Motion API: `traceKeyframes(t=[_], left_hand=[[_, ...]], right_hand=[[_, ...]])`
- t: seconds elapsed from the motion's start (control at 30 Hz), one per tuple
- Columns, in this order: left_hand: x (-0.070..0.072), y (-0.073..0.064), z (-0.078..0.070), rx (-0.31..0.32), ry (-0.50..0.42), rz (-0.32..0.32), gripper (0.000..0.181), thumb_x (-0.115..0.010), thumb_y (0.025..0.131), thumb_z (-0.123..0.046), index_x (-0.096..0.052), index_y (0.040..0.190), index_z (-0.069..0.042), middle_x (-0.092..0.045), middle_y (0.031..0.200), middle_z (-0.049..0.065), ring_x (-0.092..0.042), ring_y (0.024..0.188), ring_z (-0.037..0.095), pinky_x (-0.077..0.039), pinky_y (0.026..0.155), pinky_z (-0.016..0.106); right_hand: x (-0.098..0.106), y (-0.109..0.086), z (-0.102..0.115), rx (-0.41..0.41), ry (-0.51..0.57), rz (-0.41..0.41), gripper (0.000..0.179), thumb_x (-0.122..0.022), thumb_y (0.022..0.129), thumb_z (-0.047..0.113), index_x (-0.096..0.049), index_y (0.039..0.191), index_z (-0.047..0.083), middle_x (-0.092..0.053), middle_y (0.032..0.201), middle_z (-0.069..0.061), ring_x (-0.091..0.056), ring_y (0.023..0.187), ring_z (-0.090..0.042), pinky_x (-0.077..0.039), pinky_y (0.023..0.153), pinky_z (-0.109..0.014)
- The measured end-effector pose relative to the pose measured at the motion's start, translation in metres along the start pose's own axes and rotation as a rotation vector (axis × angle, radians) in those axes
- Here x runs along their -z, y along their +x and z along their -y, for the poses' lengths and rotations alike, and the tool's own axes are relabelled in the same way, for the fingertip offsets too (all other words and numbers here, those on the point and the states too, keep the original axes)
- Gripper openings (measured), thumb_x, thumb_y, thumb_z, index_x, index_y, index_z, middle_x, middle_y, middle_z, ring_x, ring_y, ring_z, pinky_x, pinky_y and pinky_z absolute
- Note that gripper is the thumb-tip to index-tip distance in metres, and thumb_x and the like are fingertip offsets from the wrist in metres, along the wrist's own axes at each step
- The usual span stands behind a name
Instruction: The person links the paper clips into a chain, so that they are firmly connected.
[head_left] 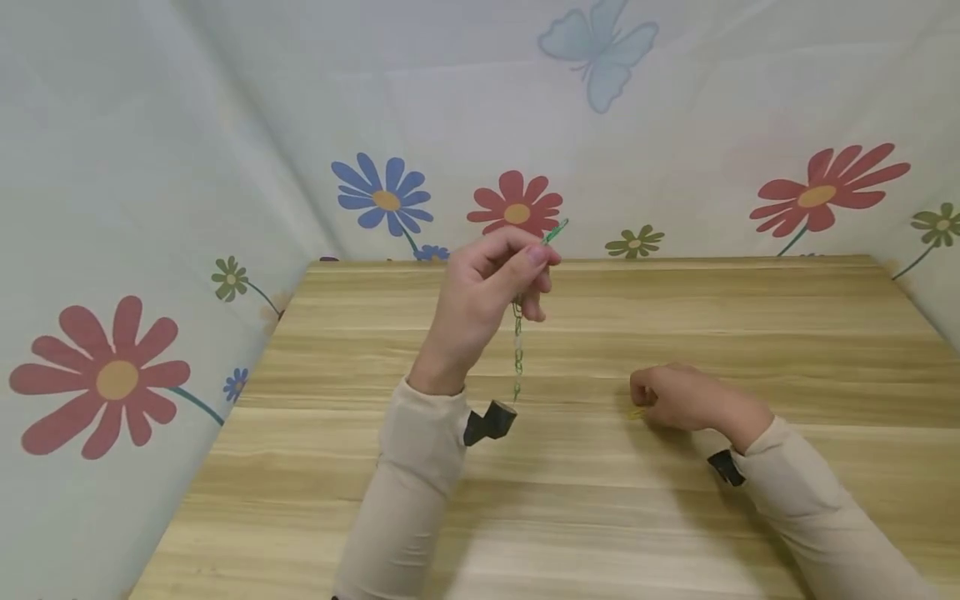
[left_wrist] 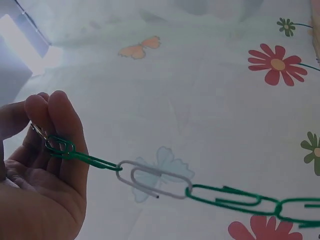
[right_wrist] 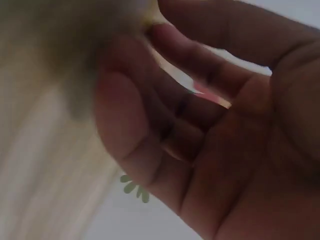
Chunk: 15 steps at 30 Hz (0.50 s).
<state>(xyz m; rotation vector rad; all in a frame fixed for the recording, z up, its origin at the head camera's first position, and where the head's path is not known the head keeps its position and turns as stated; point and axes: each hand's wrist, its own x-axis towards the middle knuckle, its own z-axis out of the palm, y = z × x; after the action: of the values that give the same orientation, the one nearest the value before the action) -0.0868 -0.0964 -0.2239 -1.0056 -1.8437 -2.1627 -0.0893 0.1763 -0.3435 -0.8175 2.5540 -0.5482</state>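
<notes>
In the head view my left hand (head_left: 480,292) is raised over the far part of the table and pinches a green paper clip (head_left: 557,231) between thumb and forefinger. A chain of linked paper clips (head_left: 518,354) hangs below that hand. The left wrist view shows green clips (left_wrist: 232,199) with a white paper clip (left_wrist: 155,179) linked among them. Down at the tabletop, my right hand (head_left: 686,398) has its thumb and fingertips together on a small yellow paper clip (head_left: 637,412). Only a blurred yellow bit of it shows at those fingertips in the right wrist view.
Both hands are over a wood-grain table (head_left: 337,500). Behind it and to the left hangs a pale cloth (head_left: 450,100) printed with flowers and a butterfly. A black wrist camera (head_left: 491,422) sits on the left sleeve, close to the hanging chain's lower end.
</notes>
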Motion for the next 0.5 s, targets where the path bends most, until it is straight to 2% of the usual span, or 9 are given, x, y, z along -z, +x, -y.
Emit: traceKeyframes(t=[0.13, 0.4, 0.5], left_hand=[[0.002, 0.001, 0.000, -0.010, -0.010, -0.036, 0.019, -0.056, 0.100, -0.005, -0.061, 0.100, 0.013, -0.060, 0.076, 0.010, -0.056, 0.056, 0.022, -0.057, 0.058, 0.034], [0.003, 0.003, 0.002, -0.028, 0.009, -0.046, 0.019, -0.055, 0.100, -0.003, -0.060, 0.099, 0.015, -0.061, 0.076, 0.010, -0.056, 0.057, 0.021, -0.057, 0.058, 0.032], [0.004, 0.003, 0.002, -0.033, 0.013, -0.050, 0.019, -0.055, 0.099, -0.002, -0.060, 0.099, 0.016, -0.060, 0.076, 0.010, -0.056, 0.057, 0.021, -0.057, 0.057, 0.032]], right_hand=[[-0.008, -0.001, -0.003, -0.021, 0.010, -0.002, 0.021, -0.070, 0.083, -0.001, -0.054, 0.084, 0.012, -0.048, 0.075, 0.002, -0.044, 0.070, -0.017, -0.036, 0.063, -0.032], [-0.014, 0.003, 0.004, 0.005, 0.005, -0.024, 0.025, -0.070, 0.087, 0.003, -0.051, 0.077, 0.015, -0.044, 0.070, 0.004, -0.041, 0.065, -0.014, -0.035, 0.062, -0.030], [-0.018, 0.005, 0.005, 0.004, 0.006, -0.025, 0.024, -0.067, 0.082, 0.000, -0.050, 0.075, 0.015, -0.043, 0.068, 0.004, -0.041, 0.063, -0.013, -0.034, 0.060, -0.029]])
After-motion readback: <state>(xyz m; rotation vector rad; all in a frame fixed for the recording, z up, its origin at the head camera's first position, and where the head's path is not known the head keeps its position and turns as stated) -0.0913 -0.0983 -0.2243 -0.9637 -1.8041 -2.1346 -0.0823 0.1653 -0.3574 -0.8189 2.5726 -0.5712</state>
